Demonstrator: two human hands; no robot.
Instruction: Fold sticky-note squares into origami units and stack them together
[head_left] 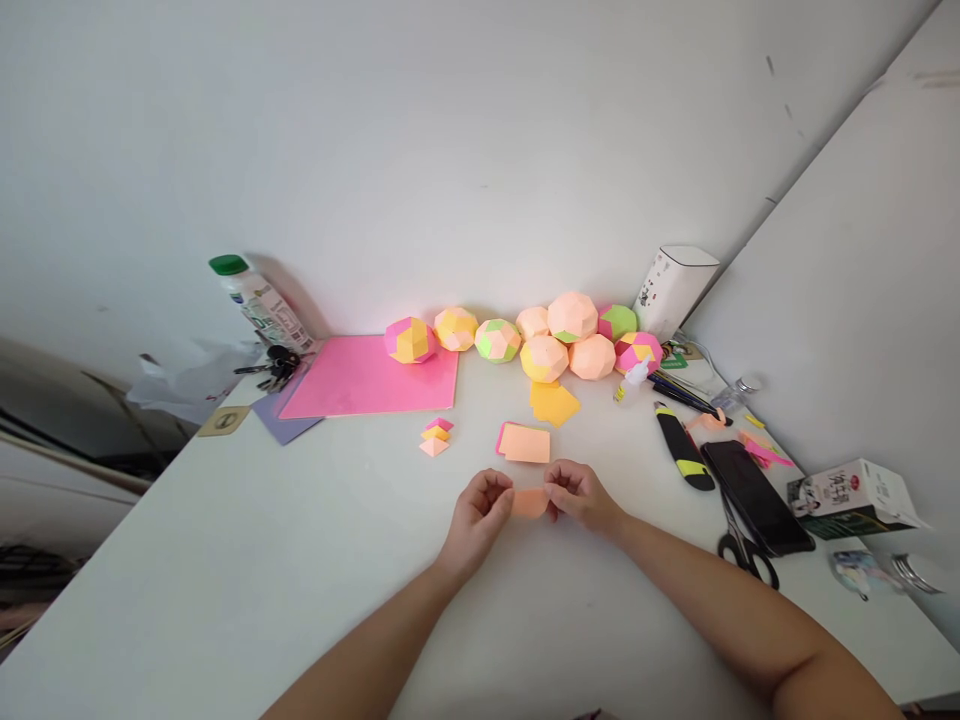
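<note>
Between my two hands is a small peach slip of paper (pixel 529 503). My left hand (pixel 480 515) pinches its left end, while my right hand (pixel 581 495) grips the right end between thumb and fingers. Just beyond my fingertips lies a stack of peach paper rectangles (pixel 527 444) with a pink edge showing beneath. To the left rest a few small folded paper pieces (pixel 436 437) in pink, yellow and peach. Yellow-orange paper sheets (pixel 555 402) lie farther back. Several faceted paper balls (pixel 573 318) in mixed colours line the wall.
A pink board (pixel 367 378) lies at the back left by a green-capped bottle (pixel 262 303) and keys (pixel 279 368). On the right are a utility knife (pixel 683 446), a phone (pixel 757 497), scissors (pixel 746 558), a milk carton (pixel 855 497) and a small glue bottle (pixel 632 380).
</note>
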